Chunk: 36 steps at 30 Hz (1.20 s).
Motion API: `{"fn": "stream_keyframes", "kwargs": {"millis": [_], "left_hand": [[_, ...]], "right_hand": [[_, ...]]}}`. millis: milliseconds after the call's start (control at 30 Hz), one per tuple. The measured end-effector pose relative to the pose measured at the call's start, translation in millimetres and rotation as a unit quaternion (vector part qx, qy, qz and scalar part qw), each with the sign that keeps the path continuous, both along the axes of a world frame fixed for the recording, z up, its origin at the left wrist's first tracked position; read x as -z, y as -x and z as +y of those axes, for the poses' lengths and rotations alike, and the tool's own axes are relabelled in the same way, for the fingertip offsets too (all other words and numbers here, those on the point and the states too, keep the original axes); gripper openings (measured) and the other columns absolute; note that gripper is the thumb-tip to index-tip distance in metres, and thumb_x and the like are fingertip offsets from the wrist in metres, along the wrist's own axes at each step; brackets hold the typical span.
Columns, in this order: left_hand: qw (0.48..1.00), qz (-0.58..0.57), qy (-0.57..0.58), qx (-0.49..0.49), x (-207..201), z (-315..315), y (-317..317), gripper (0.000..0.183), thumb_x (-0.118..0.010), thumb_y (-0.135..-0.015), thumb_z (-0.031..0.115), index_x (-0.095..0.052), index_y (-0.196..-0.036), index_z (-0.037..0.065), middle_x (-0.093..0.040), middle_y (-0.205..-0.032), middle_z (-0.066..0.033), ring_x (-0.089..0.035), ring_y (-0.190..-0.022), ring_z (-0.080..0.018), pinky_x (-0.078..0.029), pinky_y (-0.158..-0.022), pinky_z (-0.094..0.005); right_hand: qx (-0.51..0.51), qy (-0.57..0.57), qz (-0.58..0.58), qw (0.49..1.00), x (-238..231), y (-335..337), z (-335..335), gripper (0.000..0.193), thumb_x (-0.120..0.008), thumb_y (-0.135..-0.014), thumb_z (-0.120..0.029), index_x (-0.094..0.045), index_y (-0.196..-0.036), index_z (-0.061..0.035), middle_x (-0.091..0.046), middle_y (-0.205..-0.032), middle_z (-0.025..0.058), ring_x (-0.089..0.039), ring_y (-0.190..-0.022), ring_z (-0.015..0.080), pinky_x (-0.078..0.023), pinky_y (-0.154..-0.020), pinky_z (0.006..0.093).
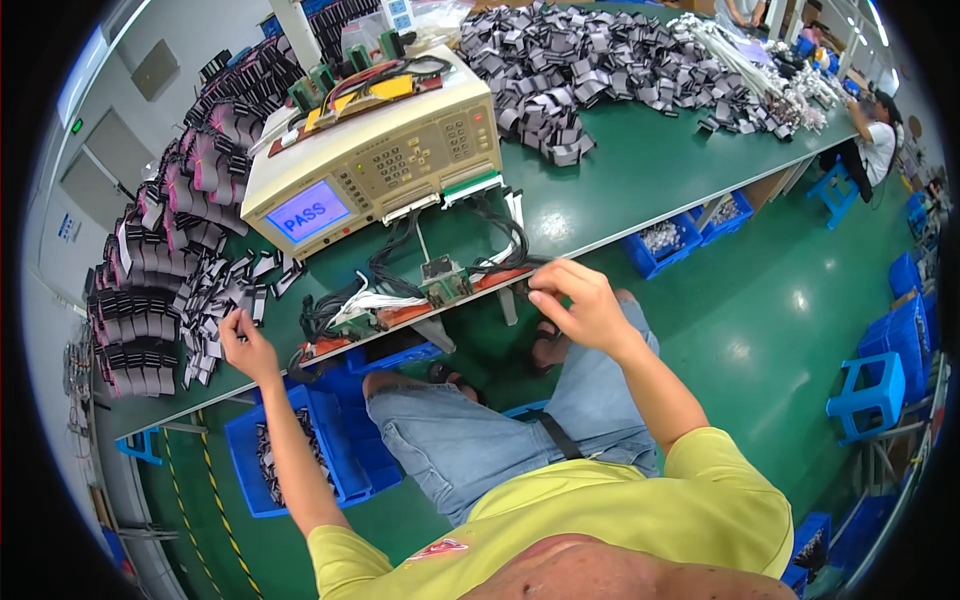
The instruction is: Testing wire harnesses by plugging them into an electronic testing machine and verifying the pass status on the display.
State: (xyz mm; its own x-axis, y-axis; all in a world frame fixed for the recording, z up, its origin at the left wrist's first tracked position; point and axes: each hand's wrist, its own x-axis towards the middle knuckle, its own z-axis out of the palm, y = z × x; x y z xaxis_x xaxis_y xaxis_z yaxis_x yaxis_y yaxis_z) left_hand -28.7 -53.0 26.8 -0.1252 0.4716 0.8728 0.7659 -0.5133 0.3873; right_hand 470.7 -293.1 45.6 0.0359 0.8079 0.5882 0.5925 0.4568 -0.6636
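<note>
My left hand (250, 350) is at the left of the green table, with its fingertips pinched together at the edge of a loose pile of short grey flat cables (205, 305) with black ends. What it pinches, if anything, is too small to make out. My right hand (585, 305) hovers at the table's front edge with curled fingers, beside black wires (505, 255); whatever lies between its fingertips is hidden. Between the hands, green connector boards (447, 285) sit along the edge, wired to a cream-coloured tester (375, 160) with a lit blue screen (308, 210).
Bundled flat cables (135, 315) are stacked at the far left. A large heap of short flat cables (580, 75) covers the back of the table (640, 155). Blue bins (300, 450) stand below at the left. Another person (880, 145) sits at the far right.
</note>
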Motion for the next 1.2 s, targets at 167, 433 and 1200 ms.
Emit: {"fn": "stream_keyframes", "kwargs": {"millis": [167,433,1200], "left_hand": [[0.943,-0.039,0.136,0.302,-58,-118,-155,0.008,-0.075,-0.091,-0.003,-0.070,-0.096,0.001,-0.070,-0.095,-0.0092,-0.065,-0.083,-0.0188,-0.053,-0.075,-0.0297],[0.806,-0.156,0.268,0.505,6,-170,-224,0.014,-0.079,-0.084,-0.006,-0.072,-0.094,0.000,-0.070,-0.092,-0.0096,-0.067,-0.083,-0.0192,-0.052,-0.071,-0.0300],[0.794,-0.192,0.335,0.469,-3,-183,-196,0.024,-0.088,-0.079,-0.002,-0.073,-0.098,0.000,-0.069,-0.093,-0.0062,-0.064,-0.081,-0.0119,-0.051,-0.070,-0.0259]], "right_hand": [[-0.132,0.015,0.106,0.985,-8,38,4,0.033,-0.073,-0.095,-0.004,-0.066,-0.127,0.0018,-0.068,-0.115,0.0140,-0.072,-0.095,0.0217,-0.060,-0.079,0.0323],[-0.172,0.102,0.139,0.970,-2,59,0,0.020,-0.073,-0.094,-0.004,-0.069,-0.114,0.0014,-0.067,-0.109,0.0125,-0.066,-0.092,0.0226,-0.054,-0.078,0.0320],[-0.190,0.185,0.399,0.878,27,63,2,0.019,-0.081,-0.089,-0.001,-0.063,-0.094,-0.0029,-0.061,-0.092,0.0018,-0.055,-0.078,0.0067,-0.046,-0.069,0.0247]]}}
